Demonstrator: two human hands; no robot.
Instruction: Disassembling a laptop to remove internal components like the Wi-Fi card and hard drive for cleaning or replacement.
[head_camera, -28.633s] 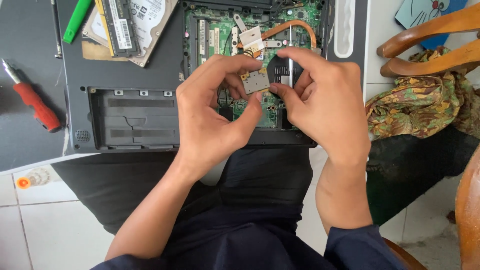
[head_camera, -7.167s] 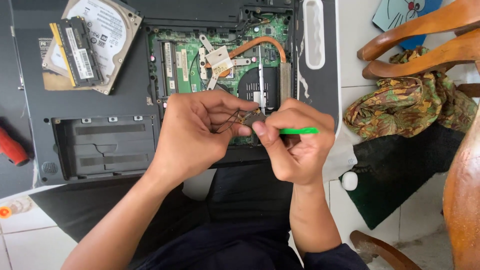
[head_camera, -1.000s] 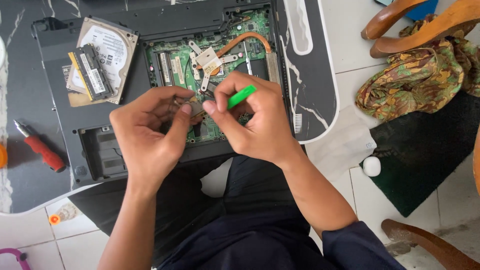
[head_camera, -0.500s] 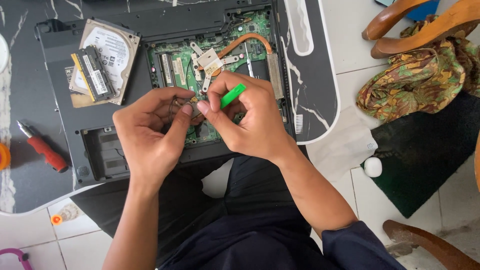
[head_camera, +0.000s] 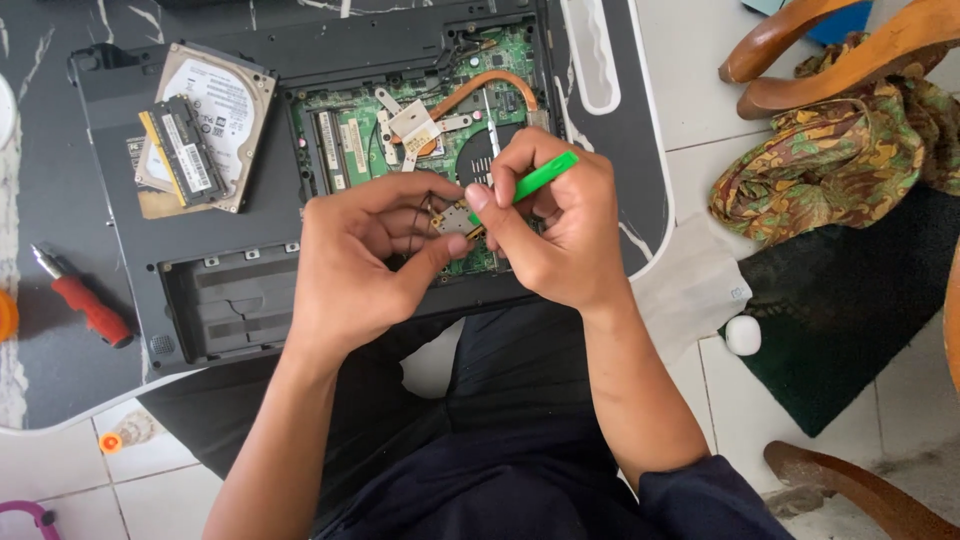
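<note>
Green plastic shows in our right hand (head_camera: 560, 235): a slim pry tool (head_camera: 530, 183), pinched between thumb and fingers, its tip on the small chip (head_camera: 455, 218) that our left hand (head_camera: 355, 265) clamps between thumb and fingertips. We hold both just above the opened laptop (head_camera: 250, 290), over the near edge of its green circuit board (head_camera: 350, 135). On the laptop's left part lie a hard drive (head_camera: 225, 105) and a memory stick (head_camera: 180, 150); left of the laptop rests a red-handled screwdriver (head_camera: 85, 303).

Green tool (head_camera: 540, 178), green circuit board (head_camera: 350, 135), red-handled screwdriver (head_camera: 90, 308), perhaps floral green-orange cloth (head_camera: 820, 165)
</note>
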